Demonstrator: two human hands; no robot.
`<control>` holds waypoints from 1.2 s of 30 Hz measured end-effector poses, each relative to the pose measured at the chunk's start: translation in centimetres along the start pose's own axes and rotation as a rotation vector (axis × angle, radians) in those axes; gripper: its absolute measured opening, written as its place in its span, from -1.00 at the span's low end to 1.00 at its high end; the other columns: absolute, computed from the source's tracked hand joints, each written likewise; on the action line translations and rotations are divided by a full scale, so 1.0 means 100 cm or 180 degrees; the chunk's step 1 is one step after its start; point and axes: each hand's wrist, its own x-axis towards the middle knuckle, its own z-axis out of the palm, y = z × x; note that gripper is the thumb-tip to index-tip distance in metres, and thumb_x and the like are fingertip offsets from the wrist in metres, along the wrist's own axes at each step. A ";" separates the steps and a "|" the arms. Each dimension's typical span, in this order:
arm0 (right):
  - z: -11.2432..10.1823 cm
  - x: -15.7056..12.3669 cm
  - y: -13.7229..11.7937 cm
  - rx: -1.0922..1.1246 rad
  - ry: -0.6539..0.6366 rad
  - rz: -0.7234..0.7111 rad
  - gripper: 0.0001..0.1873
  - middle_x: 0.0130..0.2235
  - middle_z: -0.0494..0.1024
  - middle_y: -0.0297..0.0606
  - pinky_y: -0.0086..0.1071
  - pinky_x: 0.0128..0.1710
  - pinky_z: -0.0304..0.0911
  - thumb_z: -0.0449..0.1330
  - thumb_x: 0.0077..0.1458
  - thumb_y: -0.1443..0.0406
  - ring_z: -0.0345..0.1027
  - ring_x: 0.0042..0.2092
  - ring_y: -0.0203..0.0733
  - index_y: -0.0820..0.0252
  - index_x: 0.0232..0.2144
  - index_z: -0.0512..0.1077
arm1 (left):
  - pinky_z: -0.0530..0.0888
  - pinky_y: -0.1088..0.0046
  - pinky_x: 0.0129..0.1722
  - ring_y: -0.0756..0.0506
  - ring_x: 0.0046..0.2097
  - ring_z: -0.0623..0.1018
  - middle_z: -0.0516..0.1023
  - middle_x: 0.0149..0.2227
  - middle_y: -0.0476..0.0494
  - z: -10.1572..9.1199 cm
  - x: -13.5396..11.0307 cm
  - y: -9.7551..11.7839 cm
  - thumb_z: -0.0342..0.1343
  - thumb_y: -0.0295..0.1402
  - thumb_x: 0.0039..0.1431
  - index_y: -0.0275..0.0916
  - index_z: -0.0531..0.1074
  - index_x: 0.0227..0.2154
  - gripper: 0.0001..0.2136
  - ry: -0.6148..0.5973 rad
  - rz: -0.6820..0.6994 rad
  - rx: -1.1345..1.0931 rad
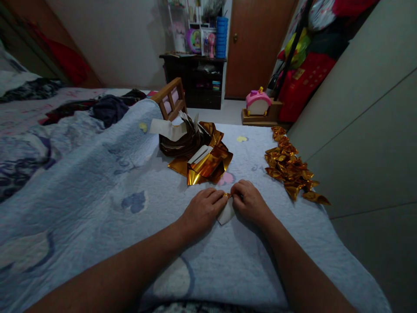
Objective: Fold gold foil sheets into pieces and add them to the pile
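Observation:
A small sheet of gold foil paper (226,214) lies on the quilt between my hands, its white back facing up and a thin gold strip showing at the far edge. My left hand (204,208) pinches that edge from the left. From the right, my right hand (249,201) grips the same edge with curled fingers, which partly hide the paper. Just beyond my hands sits a loose stack of gold foil sheets (208,163), some curled with white backs showing. To the right, a heap of folded gold foil pieces (288,167) runs along the bed's edge.
The pale blue quilt (169,195) covers the bed, with rumpled clothes (110,111) at the left. A wooden bed rail (169,98) stands behind the stack. At right is a pale cabinet (368,130). Farther back are a pink toy case (258,102), dark shelf (192,82) and brown door (257,48).

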 end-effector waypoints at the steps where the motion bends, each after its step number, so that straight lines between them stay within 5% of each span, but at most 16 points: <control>1: 0.000 0.000 -0.002 -0.0048 0.0005 0.0032 -0.86 -0.34 0.42 -0.23 -0.28 -0.16 0.16 0.09 0.07 0.48 0.28 -0.23 -0.13 0.19 -0.41 0.40 | 0.51 0.20 -0.01 -0.19 0.02 0.49 0.55 0.02 -0.23 0.000 0.000 0.000 0.09 -0.47 0.34 -0.28 0.42 0.09 -0.71 0.0008 0.0007 0.0011; 12: 0.014 0.000 -0.024 -0.1220 0.0117 0.0676 -0.91 -0.13 0.42 -0.13 -0.16 -0.06 0.06 0.14 0.22 0.33 0.20 -0.06 0.01 0.17 -0.22 0.43 | 0.55 0.22 -0.08 -0.19 -0.05 0.52 0.59 -0.03 -0.20 -0.002 0.002 0.000 0.09 -0.43 0.35 -0.32 0.46 -0.01 -0.79 0.0054 0.0040 0.0008; 36: 0.022 0.007 -0.020 -0.1333 0.0204 0.0875 -0.76 0.00 0.42 -0.12 -0.02 0.14 0.03 0.13 0.22 0.22 0.20 0.07 0.07 0.11 -0.07 0.37 | 0.54 0.26 -0.07 -0.17 -0.07 0.53 0.58 -0.17 -0.20 0.000 0.001 0.002 0.06 -0.44 0.37 -0.32 0.47 -0.07 -0.84 0.0005 -0.0066 -0.0101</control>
